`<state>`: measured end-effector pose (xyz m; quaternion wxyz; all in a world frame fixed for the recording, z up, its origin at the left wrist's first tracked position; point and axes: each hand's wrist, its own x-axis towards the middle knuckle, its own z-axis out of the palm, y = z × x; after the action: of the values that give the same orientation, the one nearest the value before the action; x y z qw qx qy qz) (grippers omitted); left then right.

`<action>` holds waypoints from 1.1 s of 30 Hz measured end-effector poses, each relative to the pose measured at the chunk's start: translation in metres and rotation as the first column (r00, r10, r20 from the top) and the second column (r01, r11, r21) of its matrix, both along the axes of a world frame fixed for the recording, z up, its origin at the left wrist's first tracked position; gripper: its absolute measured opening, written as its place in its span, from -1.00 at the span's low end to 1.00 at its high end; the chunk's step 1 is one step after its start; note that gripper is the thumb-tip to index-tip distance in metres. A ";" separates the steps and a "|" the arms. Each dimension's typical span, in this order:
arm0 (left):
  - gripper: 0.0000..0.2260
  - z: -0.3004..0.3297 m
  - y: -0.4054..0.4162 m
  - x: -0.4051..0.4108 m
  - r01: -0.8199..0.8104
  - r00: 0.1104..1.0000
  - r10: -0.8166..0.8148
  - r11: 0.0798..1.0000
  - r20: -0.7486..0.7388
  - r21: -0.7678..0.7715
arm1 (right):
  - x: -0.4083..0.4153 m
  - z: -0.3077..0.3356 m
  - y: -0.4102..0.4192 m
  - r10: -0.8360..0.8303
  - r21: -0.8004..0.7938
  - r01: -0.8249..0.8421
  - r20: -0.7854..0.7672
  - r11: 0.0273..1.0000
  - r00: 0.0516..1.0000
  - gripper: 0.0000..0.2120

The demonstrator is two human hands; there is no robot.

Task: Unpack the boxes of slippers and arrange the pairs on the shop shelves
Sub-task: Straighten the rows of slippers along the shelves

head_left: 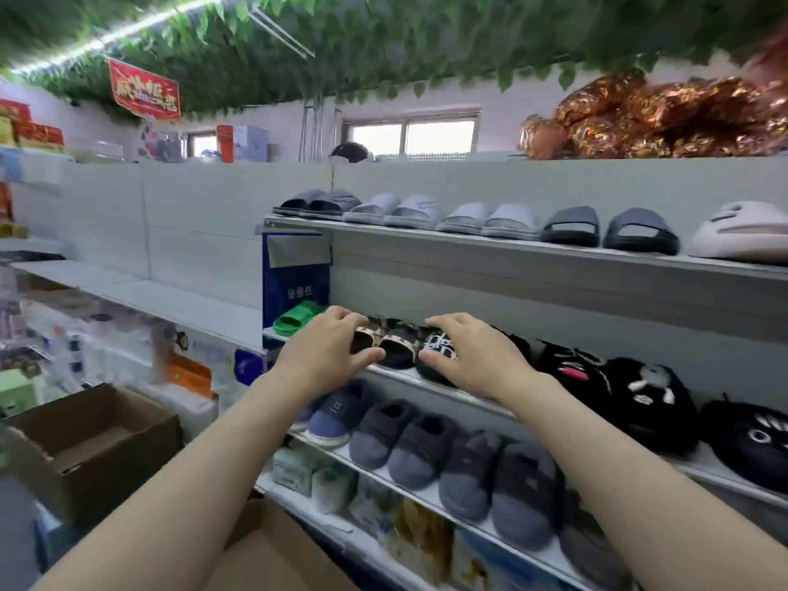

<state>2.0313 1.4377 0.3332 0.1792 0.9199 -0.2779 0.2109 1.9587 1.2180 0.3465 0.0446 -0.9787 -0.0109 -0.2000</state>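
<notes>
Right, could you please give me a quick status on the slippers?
Left hand grips tan slipper on middle shelf. Right hand grips black-and-white slipper beside it. Green slipper at left; nothing blocking.

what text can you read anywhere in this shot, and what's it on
Red hanging banner: large yellow characters, too blurred to read.
Blue hanging bag: white characters, upside down and too blurred to read.
Dark grey slide, top shelf: raised lettering on the strap, too small to read.
Black plush slipper, far right: white marks, only part in view, unreadable.
</notes>
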 end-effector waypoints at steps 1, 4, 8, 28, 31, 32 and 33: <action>-0.44 0.004 0.009 0.015 -0.005 1.000 0.005 1.000 0.001 -0.003 | 0.015 0.004 0.008 -0.001 0.002 0.001 -0.003 1.000 1.000 -0.46; -0.46 0.010 0.034 0.060 0.004 1.000 -0.004 1.000 0.002 -0.012 | 0.055 0.013 0.033 -0.012 -0.025 0.012 -0.013 1.000 1.000 -0.45; -0.44 0.017 0.059 0.120 0.059 0.998 -0.059 0.998 0.027 -0.024 | 0.104 0.019 0.063 -0.070 -0.042 0.069 -0.019 0.997 0.997 -0.45; -0.45 0.060 0.131 0.308 0.301 0.949 -0.303 0.953 0.081 0.037 | 0.241 0.055 0.160 -0.294 -0.036 0.295 0.021 0.955 0.955 -0.45; -0.46 0.070 0.133 0.324 0.296 0.950 -0.296 0.955 0.095 0.013 | 0.253 0.063 0.158 -0.282 -0.031 0.284 0.057 0.958 0.958 -0.47; -0.46 0.073 0.135 0.331 0.300 0.949 -0.299 0.954 0.100 0.004 | 0.258 0.067 0.158 -0.282 -0.022 0.284 0.074 0.959 0.957 -0.47; -0.46 0.077 0.136 0.338 0.305 0.947 -0.303 0.952 0.107 -0.006 | 0.264 0.072 0.158 -0.283 -0.014 0.285 0.093 0.958 0.955 -0.47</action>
<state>2.3695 1.5737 0.4100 0.2051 0.8517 -0.4229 0.2318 2.2231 1.3761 0.4180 0.0014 -0.9607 0.1251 -0.2480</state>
